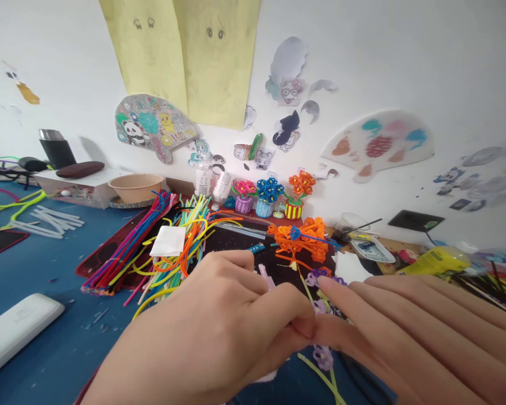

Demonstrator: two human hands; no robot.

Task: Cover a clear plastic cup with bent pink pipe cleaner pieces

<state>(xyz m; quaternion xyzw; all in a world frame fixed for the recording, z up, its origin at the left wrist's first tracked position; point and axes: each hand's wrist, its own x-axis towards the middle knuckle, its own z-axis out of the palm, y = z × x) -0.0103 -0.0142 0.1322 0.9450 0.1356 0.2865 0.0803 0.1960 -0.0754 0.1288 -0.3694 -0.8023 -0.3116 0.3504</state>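
My left hand [223, 320] is closed in the centre foreground, its fingers curled and its thumb and index finger pinched. Whatever lies in that pinch is hidden. My right hand [430, 332] comes in from the right with its fingers stretched out, the index tip apart from the thumb. Its thumb touches the left fingertips. Just behind the hands are small lilac pipe-cleaner flowers [322, 356] on pale green stems [320, 376], partly covered by the fingers. Lilac pipe-cleaner pieces [266, 277] show above my left hand.
Bundled coloured pipe cleaners [130, 247] lie left of centre with a white paper square [167, 241] on top. Orange pipe-cleaner flowers [314, 236] lie behind the hands. Three little flower pots [264, 208] line the wall. A white case [21, 332] sits at the left.
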